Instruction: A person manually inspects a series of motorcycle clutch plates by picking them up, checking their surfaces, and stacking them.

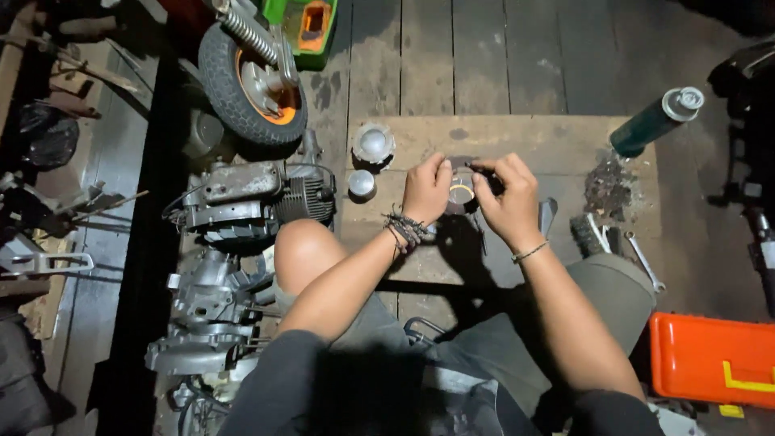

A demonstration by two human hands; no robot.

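Between both hands, over the worn wooden board (517,137), a small round metal part (462,190) with a pale band is held up. It lies directly between the left hand (425,190) and the right hand (506,198), touching both, so neither hand is clearly nearer; the left seems to carry it from its left side, fingers curled round it in a grasp. The right hand is pinched at the part's upper right edge, thumb and forefinger closed on something thin and dark (478,167); what that is cannot be told, too small and shadowed. The part's long axis cannot be read with certainty; it looks roughly upright, open end tilted toward the camera.

Both forearms are brought in from below, converging above the board. A corded bracelet (406,228) is worn on the left wrist, a thin chain on the right. The left knee (303,246) is raised just beside the left forearm.

On the board, left of the hands, a domed shiny metal piece (373,142) is set, and a smaller round metal cap (361,183) near it, both apart from the hands. An engine block (258,194) lies further left, below a small wheel (252,81). A green spray can (655,121) lies at the far right, a wrench (646,262) near the right knee, an orange toolbox (714,359) at lower right.
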